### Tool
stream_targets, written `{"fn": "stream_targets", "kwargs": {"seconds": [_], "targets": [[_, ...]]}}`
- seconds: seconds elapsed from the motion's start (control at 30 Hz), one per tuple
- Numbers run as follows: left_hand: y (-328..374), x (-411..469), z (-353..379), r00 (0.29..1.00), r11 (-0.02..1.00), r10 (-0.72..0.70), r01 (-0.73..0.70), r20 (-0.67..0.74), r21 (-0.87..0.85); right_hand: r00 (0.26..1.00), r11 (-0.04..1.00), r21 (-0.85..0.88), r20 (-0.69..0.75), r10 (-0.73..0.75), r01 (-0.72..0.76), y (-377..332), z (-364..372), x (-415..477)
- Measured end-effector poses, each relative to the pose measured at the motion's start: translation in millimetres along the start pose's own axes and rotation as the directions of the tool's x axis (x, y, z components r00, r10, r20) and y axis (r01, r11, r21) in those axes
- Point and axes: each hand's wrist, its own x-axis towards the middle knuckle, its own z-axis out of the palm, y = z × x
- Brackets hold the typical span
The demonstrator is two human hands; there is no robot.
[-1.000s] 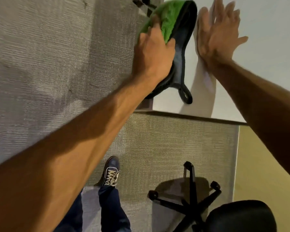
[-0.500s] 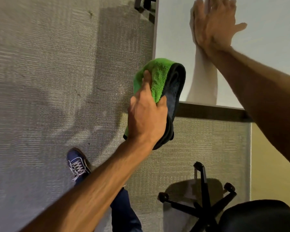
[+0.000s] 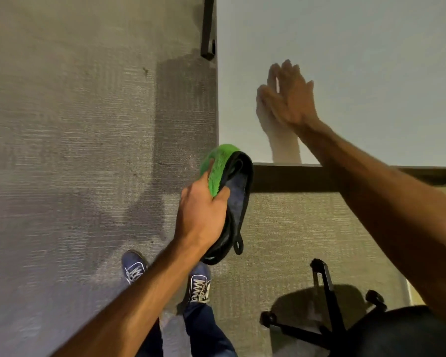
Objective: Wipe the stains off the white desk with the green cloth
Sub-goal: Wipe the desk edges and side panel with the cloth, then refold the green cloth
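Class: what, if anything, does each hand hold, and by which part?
The left hand grips the folded green cloth round its middle; the right hand, open over the white desk, holds nothing.

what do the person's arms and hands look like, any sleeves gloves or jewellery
Both are uncovered: the left hand and right hand wear no gloves, and no ring shows. The left forearm and right forearm carry no sleeve, watch or band as far as the frame reaches.

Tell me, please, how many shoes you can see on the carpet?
2. One blue shoe stands on the carpet left of the left forearm; the second blue shoe is right of it, below the green cloth. None seems hidden.
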Motion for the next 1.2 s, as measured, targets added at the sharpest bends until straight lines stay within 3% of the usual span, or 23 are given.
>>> {"fn": "stream_targets", "kwargs": {"seconds": [0.03,0.1,0.17,0.23,0.33,0.43,0.57,0.67,0.73,0.77,0.83,0.9,0.97,1.03,1.1,1.2], "targets": [[2.4,-6.7,-4.2,1.000,0.999,0.010,-0.010,0.021,0.032,0.999,0.987,0.154,-0.031,-0.033,0.038,-4.3,-3.6,-17.0],[10.5,-23.6,-13.0,0.995,0.990,0.089,-0.093,0.046,0.108,0.999,0.964,0.265,-0.034,-0.018,0.027,-20.1,-14.5,-57.9],[21.0,-38.6,-21.5,0.967,0.955,0.246,-0.255,0.071,0.153,0.990,0.903,0.415,0.133,0.057,-0.107,-36.0,-35.5,-88.9],[30.6,-46.8,-28.9,0.900,0.868,0.426,-0.436,0.093,0.237,0.934,0.814,0.525,0.353,0.057,-0.248,-53.6,-60.3,-119.0],[43.1,-52.5,-37.1,0.819,0.735,0.560,-0.561,0.124,0.382,0.895,0.815,0.514,0.445,0.015,-0.270,-74.6,-97.8,-151.1],[56.1,-56.4,-41.8,0.745,0.602,0.641,-0.638,0.187,0.480,0.922,0.837,0.503,0.388,0.006,-0.217,-89.8,-127.7,-172.1],[78.8,-64.6,-57.7,0.705,0.547,0.609,-0.706,0.365,0.450,0.969,0.890,0.432,0.241,0.046,-0.150,-105.9,-159.8,-193.8],[99.7,-79.6,-82.1,0.712,0.680,0.566,-0.688,0.415,0.253,0.986,0.964,0.260,0.169,0.014,-0.058,-114.7,-183.5,-211.2],[115.4,-85.6,-103.9,0.788,0.800,0.522,-0.585,0.327,0.132,0.991,0.994,0.106,0.131,-0.041,0.027,-117.9,-198.2,-223.6],[123.6,-85.3,-115.2,0.811,0.813,0.524,-0.567,0.260,0.130,0.989,0.997,0.043,0.128,-0.072,0.067,-119.7,-206.2,-230.1],[141.3,-81.3,-136.7,0.773,0.732,0.605,-0.634,0.189,0.249,0.982,0.991,-0.034,0.143,-0.126,0.132,-123.3,-222.4,-244.9],[157.4,-78.0,-154.1,0.693,0.580,0.675,-0.711,0.253,0.398,0.977,0.982,-0.064,0.134,-0.167,0.177,-126.6,-238.7,-259.7],[169.8,-79.3,-165.5,0.627,0.477,0.715,-0.761,0.309,0.441,0.975,0.976,-0.067,0.099,-0.198,0.205,-128.3,-251.4,-273.3],[179.7,-83.2,-170.3,0.577,0.450,0.761,-0.799,0.296,0.400,0.981,0.980,-0.038,0.043,-0.191,0.193,-126.5,-259.6,-284.4],[189.3,-89.0,-172.0,0.584,0.528,0.768,-0.810,0.264,0.254,0.989,0.989,0.054,-0.055,-0.136,0.139,-118.6,-264.3,-293.2],[213.1,-94.2,-169.2,0.652,0.645,0.716,-0.755,0.252,0.121,0.986,0.957,0.289,-0.153,0.068,-0.021,-96.9,-265.7,-301.8]]}}
